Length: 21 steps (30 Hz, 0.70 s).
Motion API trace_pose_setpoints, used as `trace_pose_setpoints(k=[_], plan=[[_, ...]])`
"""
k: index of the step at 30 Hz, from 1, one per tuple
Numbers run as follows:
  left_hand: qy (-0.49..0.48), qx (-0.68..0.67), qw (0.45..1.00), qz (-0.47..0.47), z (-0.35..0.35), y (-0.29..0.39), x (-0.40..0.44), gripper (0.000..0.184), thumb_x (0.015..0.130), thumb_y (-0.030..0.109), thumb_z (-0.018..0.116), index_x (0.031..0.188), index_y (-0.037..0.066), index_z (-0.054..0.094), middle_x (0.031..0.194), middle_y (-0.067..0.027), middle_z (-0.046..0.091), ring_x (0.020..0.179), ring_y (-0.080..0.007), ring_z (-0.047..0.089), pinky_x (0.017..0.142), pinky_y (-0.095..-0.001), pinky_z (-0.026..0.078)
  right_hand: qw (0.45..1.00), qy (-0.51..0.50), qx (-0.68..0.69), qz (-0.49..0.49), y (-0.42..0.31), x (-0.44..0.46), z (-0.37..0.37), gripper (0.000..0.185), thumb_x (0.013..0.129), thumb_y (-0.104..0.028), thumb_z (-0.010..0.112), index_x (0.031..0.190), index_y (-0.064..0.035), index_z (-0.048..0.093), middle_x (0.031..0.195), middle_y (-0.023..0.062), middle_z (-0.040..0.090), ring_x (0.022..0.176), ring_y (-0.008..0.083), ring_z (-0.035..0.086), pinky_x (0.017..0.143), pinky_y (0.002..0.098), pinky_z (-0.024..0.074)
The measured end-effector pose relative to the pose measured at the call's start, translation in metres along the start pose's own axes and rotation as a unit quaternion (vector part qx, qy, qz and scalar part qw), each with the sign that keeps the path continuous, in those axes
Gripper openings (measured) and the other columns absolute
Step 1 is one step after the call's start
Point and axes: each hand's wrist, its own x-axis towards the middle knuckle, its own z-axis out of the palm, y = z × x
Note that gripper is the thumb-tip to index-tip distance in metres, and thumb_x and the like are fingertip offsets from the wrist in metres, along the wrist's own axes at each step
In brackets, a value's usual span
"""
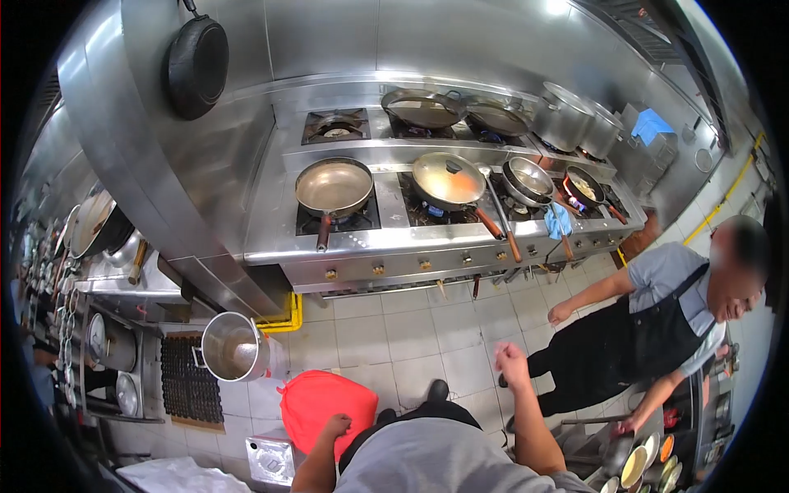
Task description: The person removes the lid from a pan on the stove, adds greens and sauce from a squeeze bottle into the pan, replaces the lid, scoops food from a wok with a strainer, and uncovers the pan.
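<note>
My left hand [336,426] hangs low beside a red bag or cover [325,404], its fingers curled; whether it holds anything is too small to tell. My right hand [511,362] is raised in front of my body over the tiled floor, fingers bent in, with nothing visible in it. Ahead on the stove [353,267] stand a wide pan [334,186], a lidded pan [440,177], stacked pans [526,181] with a blue cloth [558,220] at their handle, and a small pan of food [583,187].
A co-worker [657,329] in a dark apron stands at the right, one hand near containers [634,467]. A large metal pot [235,346] is at left, near a yellow floor frame [284,315] and a black mat [191,376]. Tall pots [562,117] stand at the back right.
</note>
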Motion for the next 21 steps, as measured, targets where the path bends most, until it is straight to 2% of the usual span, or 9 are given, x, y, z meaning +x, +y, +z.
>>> trace_pose_setpoints(k=[3,5,11,14,16,17,18,20,21], plan=[[0.021,-0.008,1.0,-0.009,-0.007,0.006,-0.005,0.025,0.078,0.019,0.052,0.095,0.002,0.059,0.072,-0.009,0.06,0.053,-0.0164,0.056,0.045,-0.0301,0.045,0.995,-0.001,0.083,-0.048,-0.07,0.041,0.004,0.029,0.083,-0.008,0.055,0.111,-0.0014,0.049,0.073,0.0003,0.05,0.061,0.0075,0.048,0.052,0.022,0.0402],[0.036,-0.024,0.999,-0.007,-0.012,0.007,-0.01,0.025,0.079,0.019,0.052,0.095,0.001,0.059,0.072,-0.0093,0.06,0.052,-0.0165,0.055,0.045,-0.0302,0.045,0.994,0.008,0.066,-0.089,-0.106,0.074,0.002,0.032,0.084,-0.008,0.054,0.115,-0.0026,0.047,0.079,0.0004,0.052,0.064,0.0072,0.048,0.054,0.0222,0.0403],[0.092,-0.116,0.988,-0.052,0.0,0.013,-0.028,0.024,0.079,0.018,0.052,0.095,0.0,0.056,0.071,-0.0092,0.06,0.05,-0.0173,0.054,0.044,-0.0305,0.045,0.98,0.046,0.089,-0.169,-0.179,0.183,-0.004,0.033,0.084,-0.011,0.055,0.116,-0.0045,0.049,0.083,-0.0007,0.053,0.07,0.0064,0.048,0.057,0.0202,0.0393],[0.121,-0.131,0.982,-0.056,0.009,0.036,-0.036,0.023,0.08,0.018,0.052,0.095,0.001,0.056,0.071,-0.009,0.06,0.051,-0.0176,0.054,0.045,-0.0306,0.045,0.98,0.061,0.062,-0.177,-0.196,0.244,-0.012,0.033,0.085,-0.016,0.055,0.114,-0.0027,0.05,0.088,0.0034,0.056,0.076,0.01,0.051,0.063,0.0228,0.0419],[0.139,-0.128,0.98,-0.062,0.021,0.054,-0.036,0.023,0.08,0.018,0.052,0.095,0.001,0.056,0.071,-0.0089,0.06,0.052,-0.0177,0.055,0.045,-0.0306,0.045,0.962,0.114,-0.042,-0.245,-0.186,0.298,-0.011,0.037,0.086,-0.024,0.055,0.113,-0.0001,0.051,0.094,0.0092,0.059,0.085,0.0161,0.054,0.073,0.0278,0.0433],[0.143,-0.113,0.981,-0.071,0.026,0.063,-0.033,0.023,0.08,0.018,0.051,0.095,0.001,0.056,0.072,-0.0089,0.06,0.052,-0.0175,0.055,0.046,-0.0302,0.045,0.969,0.083,-0.056,-0.226,-0.18,0.319,-0.012,0.042,0.086,-0.03,0.054,0.113,0.0016,0.051,0.099,0.0136,0.059,0.091,0.0209,0.055,0.081,0.0315,0.0425],[0.148,-0.099,0.981,-0.081,0.03,0.069,-0.03,0.023,0.08,0.018,0.051,0.096,0.001,0.056,0.073,-0.0089,0.06,0.052,-0.0173,0.055,0.047,-0.0298,0.045,0.982,0.038,-0.058,-0.178,-0.185,0.32,-0.008,0.041,0.088,-0.029,0.052,0.115,0.0017,0.049,0.102,0.0101,0.058,0.096,0.0165,0.052,0.084,0.0266,0.0398],[0.137,-0.145,0.978,-0.064,0.04,0.072,-0.011,0.023,0.081,0.017,0.051,0.096,0.002,0.056,0.074,-0.0087,0.06,0.052,-0.017,0.055,0.047,-0.0294,0.045,0.988,-0.055,-0.134,-0.051,-0.141,0.364,0.005,0.041,0.086,-0.03,0.054,0.116,-0.0015,0.048,0.101,0.0098,0.059,0.092,0.0163,0.055,0.083,0.0316,0.0424],[0.123,-0.192,0.973,-0.047,0.045,0.071,-0.005,0.022,0.081,0.017,0.052,0.097,0.002,0.056,0.076,-0.0086,0.06,0.052,-0.0167,0.055,0.047,-0.029,0.045,0.984,-0.16,-0.037,0.067,-0.155,0.348,0.01,0.036,0.085,-0.028,0.055,0.112,-0.0043,0.048,0.093,0.008,0.059,0.084,0.0165,0.057,0.075,0.0318,0.0455]])
